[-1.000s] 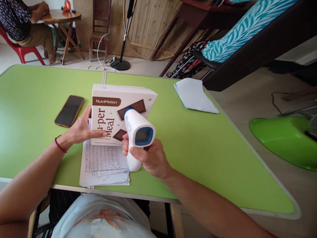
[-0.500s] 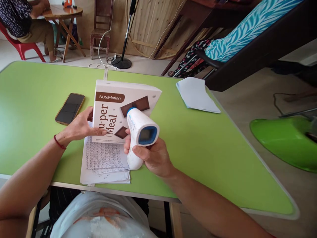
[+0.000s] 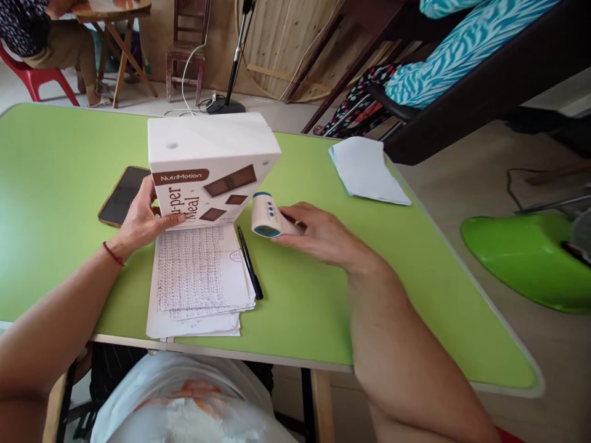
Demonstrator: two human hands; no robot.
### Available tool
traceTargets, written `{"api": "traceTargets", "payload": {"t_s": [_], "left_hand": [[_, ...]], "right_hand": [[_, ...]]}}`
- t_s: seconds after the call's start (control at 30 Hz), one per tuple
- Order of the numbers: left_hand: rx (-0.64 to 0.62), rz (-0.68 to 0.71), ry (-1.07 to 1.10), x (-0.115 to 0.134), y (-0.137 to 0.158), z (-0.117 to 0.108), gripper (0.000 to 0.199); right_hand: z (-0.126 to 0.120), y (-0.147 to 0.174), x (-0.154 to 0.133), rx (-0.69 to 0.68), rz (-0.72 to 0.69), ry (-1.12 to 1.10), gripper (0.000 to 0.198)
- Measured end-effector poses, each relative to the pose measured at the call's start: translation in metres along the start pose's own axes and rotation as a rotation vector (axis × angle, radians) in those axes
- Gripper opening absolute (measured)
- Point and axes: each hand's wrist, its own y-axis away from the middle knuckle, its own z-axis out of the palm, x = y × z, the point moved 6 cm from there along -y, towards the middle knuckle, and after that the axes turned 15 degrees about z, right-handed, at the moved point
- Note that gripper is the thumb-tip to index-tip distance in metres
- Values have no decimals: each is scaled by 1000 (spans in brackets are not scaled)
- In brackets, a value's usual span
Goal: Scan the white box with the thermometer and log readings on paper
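My left hand [image 3: 143,216] grips the lower left edge of a white carton [image 3: 215,144] printed "NutriMotion", its thumb across the front. The carton is raised and tilted, its top face showing. In my right hand [image 3: 318,232] is a white infrared thermometer [image 3: 268,215] with blue trim, held on its side just right of the carton, not touching it. Under the carton lie handwritten papers [image 3: 198,277], and a black pen [image 3: 250,263] rests along their right edge. A smartphone [image 3: 124,195] lies behind my left hand, partly covered by it.
The green table [image 3: 392,295] has a folded white sheet [image 3: 367,169] near its far right edge. A green plastic chair [image 3: 512,255] stands to the right. Across the room a person [image 3: 64,46] sits at a round wooden table [image 3: 111,12]; another person's patterned sleeve [image 3: 462,55] is at upper right.
The thermometer has moved right, away from the carton's front, and turned onto its side. The carton has shifted left and tipped so its top shows, and the pen has come into view.
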Motion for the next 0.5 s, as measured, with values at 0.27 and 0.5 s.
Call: {"api": "traceTargets", "payload": {"t_s": [0.27, 0.5], "left_hand": [[-50, -19, -3, -2, -1, 6, 78], [-101, 15, -108, 3, -3, 5, 76]], "right_hand": [[23, -8, 11, -112, -62, 310, 48], [11, 8, -11, 30, -189, 263, 47]]}}
